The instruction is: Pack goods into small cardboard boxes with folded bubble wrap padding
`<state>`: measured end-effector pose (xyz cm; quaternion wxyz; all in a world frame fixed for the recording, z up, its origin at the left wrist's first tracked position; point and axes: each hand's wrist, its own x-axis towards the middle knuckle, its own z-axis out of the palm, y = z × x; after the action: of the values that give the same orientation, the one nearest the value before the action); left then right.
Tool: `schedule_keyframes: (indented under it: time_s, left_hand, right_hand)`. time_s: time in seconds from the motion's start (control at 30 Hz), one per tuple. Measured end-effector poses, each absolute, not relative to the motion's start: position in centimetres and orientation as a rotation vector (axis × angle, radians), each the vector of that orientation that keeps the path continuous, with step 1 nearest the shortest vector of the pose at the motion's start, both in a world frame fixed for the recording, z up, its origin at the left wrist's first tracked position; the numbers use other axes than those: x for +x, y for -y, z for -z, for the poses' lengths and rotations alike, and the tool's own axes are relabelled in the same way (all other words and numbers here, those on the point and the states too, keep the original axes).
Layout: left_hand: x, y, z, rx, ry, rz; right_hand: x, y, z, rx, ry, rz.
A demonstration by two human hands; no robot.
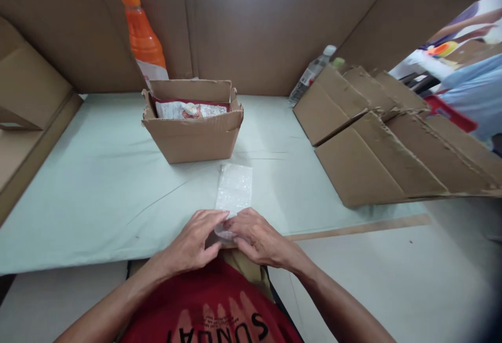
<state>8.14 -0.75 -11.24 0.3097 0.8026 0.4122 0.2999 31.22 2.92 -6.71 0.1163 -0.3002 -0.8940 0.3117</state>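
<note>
A narrow strip of clear bubble wrap (235, 189) lies on the pale green cloth near the table's front edge, its far end flat. Its near end curves up between my hands at the edge. My left hand (196, 241) grips that end from the left, thumb and fingers bent around it. From the right, my right hand (257, 236) closes on the same end, with its fingertips over the plastic. Whether anything is inside the curled part is hidden by my fingers. Beyond the strip stands an open cardboard box (196, 141) with a printed white packet (190, 110) in it.
An orange bottle (145, 39) stands behind the box, against a cardboard wall (243, 24). To the right are several cardboard compartments (361, 175) and a clear bottle (311, 76). Another cardboard box (31, 71) is at the left. Another person's arm (466, 24) shows at the far right.
</note>
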Motion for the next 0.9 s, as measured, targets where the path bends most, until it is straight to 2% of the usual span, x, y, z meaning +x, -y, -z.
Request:
schedule_keyframes:
  time_s: [0.1, 0.2, 0.33, 0.43, 0.63, 0.73, 0.9]
  left_hand:
    - [8.8, 2.6, 11.7, 1.943, -1.230, -0.800]
    - [9.3, 3.7, 12.1, 1.803, -1.431, -0.858]
    - [9.7, 3.9, 12.5, 1.748, -1.689, -0.973]
    - [10.0, 3.6, 12.8, 1.777, -1.781, -0.963]
    - [9.8, 3.5, 12.4, 1.908, -1.782, -0.998]
    - [9.2, 3.9, 11.6, 2.136, -1.581, -1.063]
    - [8.3, 4.4, 11.2, 2.267, -1.405, -0.924]
  right_hand:
    - [31.4, -2.6, 7.1, -0.941, 2.578, -1.034]
    - [31.4, -2.6, 8.3, -1.121, 2.384, -0.989]
    - [31.3, -1.6, 9.5, -1.230, 2.101, -0.570]
    - [31.2, 0.1, 9.8, -1.158, 2.139, -0.346]
    - [30.8, 1.3, 11.3, -0.997, 2.523, -0.404]
    - [30.5, 0.6, 11.8, -0.935, 2.504, -0.481]
    - [30.4, 0.1, 11.8, -0.888, 2.428, -0.492]
